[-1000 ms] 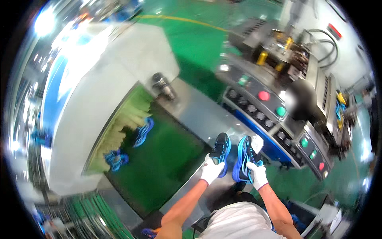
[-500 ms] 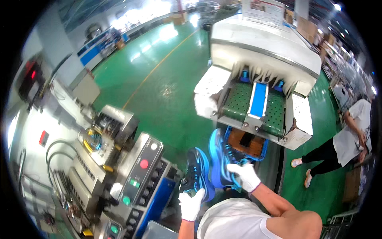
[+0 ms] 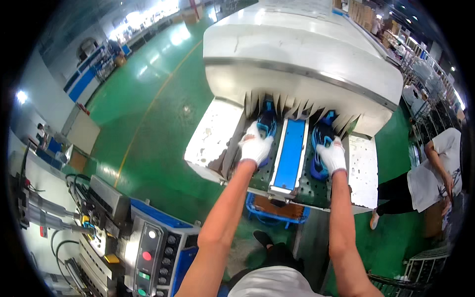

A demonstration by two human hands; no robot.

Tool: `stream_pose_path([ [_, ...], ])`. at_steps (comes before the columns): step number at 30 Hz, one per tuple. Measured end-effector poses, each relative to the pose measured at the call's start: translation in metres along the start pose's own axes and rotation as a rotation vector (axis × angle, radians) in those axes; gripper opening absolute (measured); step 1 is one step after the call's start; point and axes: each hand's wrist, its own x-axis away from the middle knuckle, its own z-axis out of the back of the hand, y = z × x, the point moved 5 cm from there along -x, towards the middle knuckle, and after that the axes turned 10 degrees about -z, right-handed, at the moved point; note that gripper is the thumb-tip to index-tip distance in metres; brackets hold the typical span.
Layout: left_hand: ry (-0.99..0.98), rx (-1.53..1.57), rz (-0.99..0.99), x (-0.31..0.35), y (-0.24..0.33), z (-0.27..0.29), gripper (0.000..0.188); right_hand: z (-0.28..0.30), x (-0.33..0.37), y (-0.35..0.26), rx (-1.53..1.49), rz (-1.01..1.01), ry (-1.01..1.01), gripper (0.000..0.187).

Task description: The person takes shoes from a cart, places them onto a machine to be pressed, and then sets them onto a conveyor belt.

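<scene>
At the mouth of a white tunnel machine (image 3: 297, 49), a black and blue sneaker (image 3: 267, 120) lies on the left lane of a perforated green conveyor belt (image 3: 312, 192). My left hand (image 3: 255, 147), in a white glove, is closed around its rear part. A matching sneaker (image 3: 323, 131) rests on the right lane, gripped near the heel by my gloved right hand (image 3: 332, 155). Both toes point into the machine, at the hanging strip curtain (image 3: 293, 106). Gloves cover part of each shoe, and the strips partly hide the toes.
A blue divider (image 3: 290, 157) runs between the lanes. Below the belt stands a blue basket (image 3: 253, 210). To the left is a control panel with buttons (image 3: 151, 252). At the right, another person (image 3: 429, 178) stands near loaded racks.
Both sneakers have moved from in front of my body up onto the conveyor, one per lane, with my hands still on them. The view has shifted closer to the machine.
</scene>
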Motion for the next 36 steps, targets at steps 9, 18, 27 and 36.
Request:
stream_pose_path([
  [9, 0.154, 0.110, 0.151, 0.319, -0.107, 0.045, 0.058, -0.082, 0.240, -0.106, -0.616, 0.547, -0.376, 0.060],
  [18, 0.654, -0.331, 2.060, 1.125, -0.046, 0.046, 0.051, -0.250, 0.578, 0.011, 0.187, 0.944, -1.745, 0.070],
  [27, 1.709, -0.388, 2.379, 1.356, 0.091, 0.069, 0.088, -0.318, 0.573, 0.030, 0.642, 1.576, -1.392, 0.045],
  [36, 1.742, -0.896, 2.150, 1.434, 0.026, 0.074, 0.031, -0.250, 0.696, -0.030, 1.267, 1.631, -1.140, 0.047],
])
